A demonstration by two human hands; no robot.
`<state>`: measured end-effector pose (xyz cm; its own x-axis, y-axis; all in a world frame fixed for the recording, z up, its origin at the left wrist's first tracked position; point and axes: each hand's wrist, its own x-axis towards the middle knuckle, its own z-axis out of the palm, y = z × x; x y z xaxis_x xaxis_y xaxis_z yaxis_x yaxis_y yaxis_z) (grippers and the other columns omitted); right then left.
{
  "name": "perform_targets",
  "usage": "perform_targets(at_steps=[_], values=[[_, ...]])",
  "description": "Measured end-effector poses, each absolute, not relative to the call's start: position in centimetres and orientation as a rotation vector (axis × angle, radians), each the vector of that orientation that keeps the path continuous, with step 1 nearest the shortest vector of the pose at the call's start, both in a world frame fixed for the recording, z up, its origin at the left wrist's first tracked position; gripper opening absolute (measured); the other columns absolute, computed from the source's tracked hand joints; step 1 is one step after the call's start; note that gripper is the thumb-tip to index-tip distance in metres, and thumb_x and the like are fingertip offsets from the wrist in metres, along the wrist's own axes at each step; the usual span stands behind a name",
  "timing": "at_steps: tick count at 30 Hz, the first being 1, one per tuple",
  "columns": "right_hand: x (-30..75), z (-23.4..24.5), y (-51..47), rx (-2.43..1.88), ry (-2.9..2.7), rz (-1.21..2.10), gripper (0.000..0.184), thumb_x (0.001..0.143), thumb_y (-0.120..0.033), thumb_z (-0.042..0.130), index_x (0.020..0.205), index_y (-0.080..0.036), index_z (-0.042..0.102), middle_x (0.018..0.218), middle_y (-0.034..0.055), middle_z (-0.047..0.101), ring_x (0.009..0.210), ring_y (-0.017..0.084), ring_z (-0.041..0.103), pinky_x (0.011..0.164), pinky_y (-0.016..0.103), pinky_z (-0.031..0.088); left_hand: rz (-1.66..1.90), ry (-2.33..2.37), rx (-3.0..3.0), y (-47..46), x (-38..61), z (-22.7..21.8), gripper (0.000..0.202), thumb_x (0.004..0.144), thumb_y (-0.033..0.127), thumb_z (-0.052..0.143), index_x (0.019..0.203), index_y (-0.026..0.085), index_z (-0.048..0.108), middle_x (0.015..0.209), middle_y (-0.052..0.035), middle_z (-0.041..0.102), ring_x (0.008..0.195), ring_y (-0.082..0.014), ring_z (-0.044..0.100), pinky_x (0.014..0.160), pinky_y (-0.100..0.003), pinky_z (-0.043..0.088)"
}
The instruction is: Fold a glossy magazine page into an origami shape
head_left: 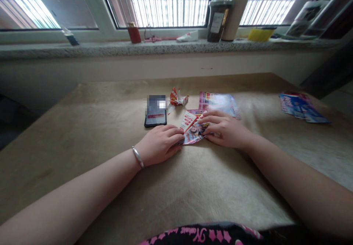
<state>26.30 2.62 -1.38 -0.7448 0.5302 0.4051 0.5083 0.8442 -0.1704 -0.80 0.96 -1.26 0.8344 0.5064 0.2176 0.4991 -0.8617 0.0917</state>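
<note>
paper (pixel 193 130): part-folded, mid-worktop (pixel 96 127), just right of phone (pixel 156 111) | likely light, thin, slippery, creases easily; take by an edge | left hand (pixel 161 145): palm down, grip curled on left edge, pinch or press unclear | right hand (pixel 226 129): fingers flat, pressing right side, grip released

Arms bare right back from the fingers of L hand (pixel 161 144) & R hand (pixel 228 129). Thin silver bangle (pixel 138 157) at wrist behind L fingers. Black top (pixel 204 234) w/ pink lettering, well back from fingertips.
</note>
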Motion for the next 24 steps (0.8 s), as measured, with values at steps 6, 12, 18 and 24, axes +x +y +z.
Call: perform_targets(at_steps=[6, 12, 18, 24], values=[[26.1, -1.5, 2.5, -0.799, -2.575, 0.359, 0.013, 0.079, -0.017, 0.057, 0.078, -0.024, 0.068, 0.101, 0.0024, 0.070, 0.098, 0.019, 0.061, 0.088, 0.038, 0.048, 0.339, 0.795, 3.006, 1.1, -0.9, -1.5, 0.034, 0.091, 0.032, 0.048, 0.122, 0.021, 0.054, 0.125, -0.0070, 0.057, 0.114, -0.0228, 0.051, 0.094, -0.041, 0.046], [26.5, -1.6, 3.0, -0.987, -2.501, 0.570, 0.017, 0.084, -0.026, 0.053, 0.086, -0.020, 0.069, 0.088, 0.0043, 0.071, 0.080, 0.017, 0.063, 0.077, 0.033, 0.049, 0.285, 0.753, 3.062, 1.0, -1.0, -1.4, 0.037, 0.091, 0.030, 0.046, 0.124, 0.016, 0.052, 0.125, -0.0082, 0.058, 0.113, -0.0242, 0.052, 0.094, -0.042, 0.047], [27.3, -1.8, 3.6, -1.178, -2.387, 0.717, 0.024, 0.085, -0.037, 0.052, 0.086, -0.022, 0.070, 0.084, 0.0024, 0.071, 0.077, 0.018, 0.062, 0.071, 0.031, 0.048, 0.268, 0.642, 3.065, 0.4, -0.6, -1.2, 0.042, 0.089, 0.029, 0.049, 0.128, 0.015, 0.050, 0.126, -0.0119, 0.058, 0.116, -0.0244, 0.053, 0.096, -0.042, 0.047], [27.4, -1.3, 3.5, -1.215, -2.435, 0.765, 0.025, 0.085, -0.037, 0.050, 0.089, -0.022, 0.071, 0.079, 0.0020, 0.071, 0.069, 0.017, 0.060, 0.062, 0.028, 0.045, 0.142, 0.596, 3.045, 0.2, -0.6, -0.9, 0.051, 0.088, 0.031, 0.049, 0.134, 0.012, 0.041, 0.135, -0.0130, 0.049, 0.125, -0.0254, 0.046, 0.102, -0.041, 0.041]])
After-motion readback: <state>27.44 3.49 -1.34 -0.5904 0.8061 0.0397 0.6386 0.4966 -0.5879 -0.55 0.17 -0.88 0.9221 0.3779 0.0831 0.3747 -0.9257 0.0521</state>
